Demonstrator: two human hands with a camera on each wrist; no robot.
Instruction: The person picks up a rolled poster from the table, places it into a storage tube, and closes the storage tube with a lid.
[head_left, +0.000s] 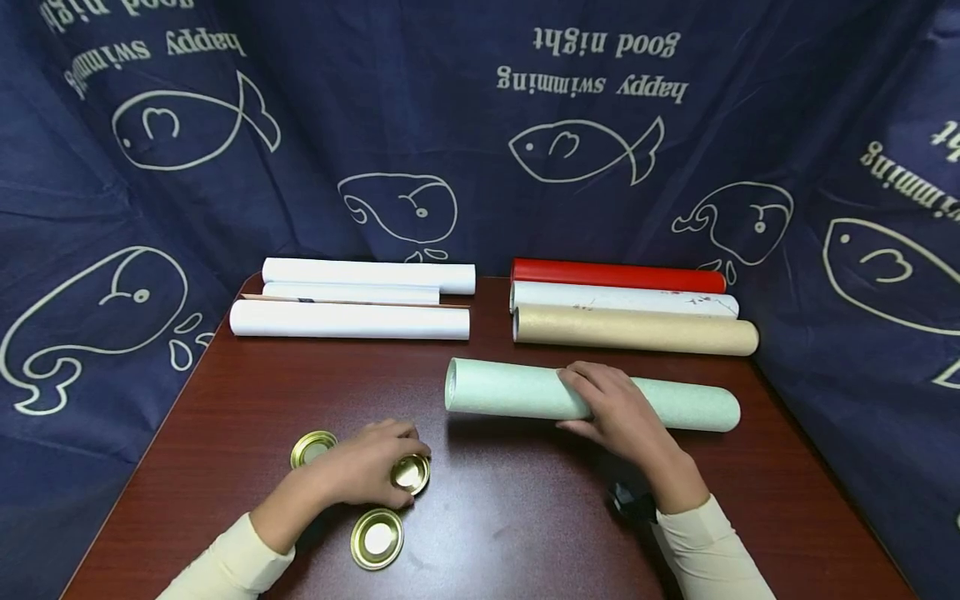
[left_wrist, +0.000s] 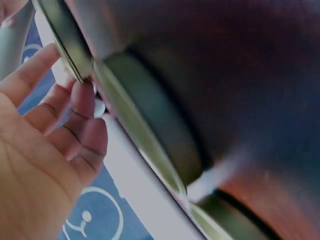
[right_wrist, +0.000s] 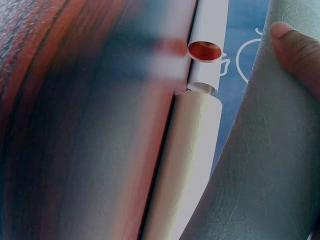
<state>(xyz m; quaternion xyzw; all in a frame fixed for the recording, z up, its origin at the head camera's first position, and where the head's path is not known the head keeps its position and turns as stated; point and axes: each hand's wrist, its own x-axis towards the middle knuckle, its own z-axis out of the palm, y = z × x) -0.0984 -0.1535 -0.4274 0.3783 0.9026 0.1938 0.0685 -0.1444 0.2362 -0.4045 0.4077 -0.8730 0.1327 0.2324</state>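
Note:
My left hand (head_left: 375,467) holds a round gold metal lid (head_left: 411,473) by its edge, between the thumb and fingers. The left wrist view shows this lid (left_wrist: 65,37) tilted, with fingertips at its rim. Two similar lids lie close by, one (head_left: 377,539) in front of the hand and one (head_left: 313,448) behind the wrist. My right hand (head_left: 618,408) grips a pale green roll (head_left: 517,390) around its middle from above. A dark shadow shows under the roll. In the right wrist view, a thumb (right_wrist: 300,50) presses against the green surface (right_wrist: 260,165).
White rolls (head_left: 352,319) lie side by side at the back left of the table (head_left: 225,400). At the back right are a red roll (head_left: 615,275), a white patterned roll (head_left: 622,300) and a beige-gold roll (head_left: 637,331). Blue printed curtains (head_left: 465,100) enclose the table's back and sides.

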